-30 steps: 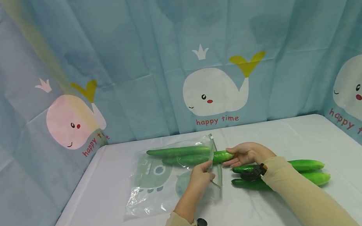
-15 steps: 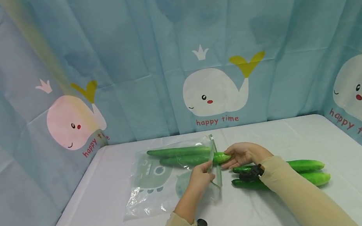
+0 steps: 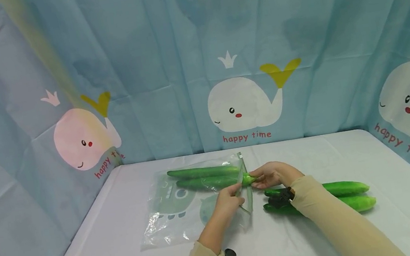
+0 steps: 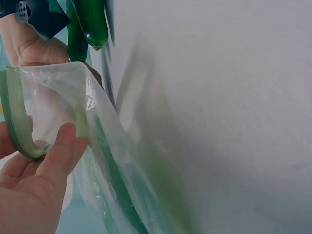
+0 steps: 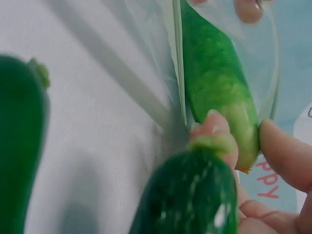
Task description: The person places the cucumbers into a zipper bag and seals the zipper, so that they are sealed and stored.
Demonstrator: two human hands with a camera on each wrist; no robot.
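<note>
In the centre of the head view, a clear plastic zip bag with a green rim and green dinosaur print (image 3: 153,235) lies flat on the white cloth-covered table (image 3: 98,239), its mouth facing right. The left hand (image 3: 227,200) grasps the rim between thumb and fingers; the left wrist view shows the film standing away from itself there, so this grip probably serves to keep the mouth from falling shut and the light bag from sliding.

The right hand (image 3: 274,174), just beyond the mouth, pinches the pale end of a long green cucumber (image 3: 207,183). In the right wrist view the thumb (image 5: 285,153) lies on one side of that end and a fingertip on the other. Most of its length lies inside the bag, only the end showing outside; gripping this tip seems to let the fingers steer it without crowding the opening.

Above it in the frame, a second dark green cucumber (image 3: 200,172) lies in the bag along the upper edge, roughly parallel, which leaves room below.

At the right of the frame, two loose green cucumbers (image 3: 345,187) lie side by side on the cloth, partly hidden by the right sleeve (image 3: 335,214), conveniently near the mouth.
</note>
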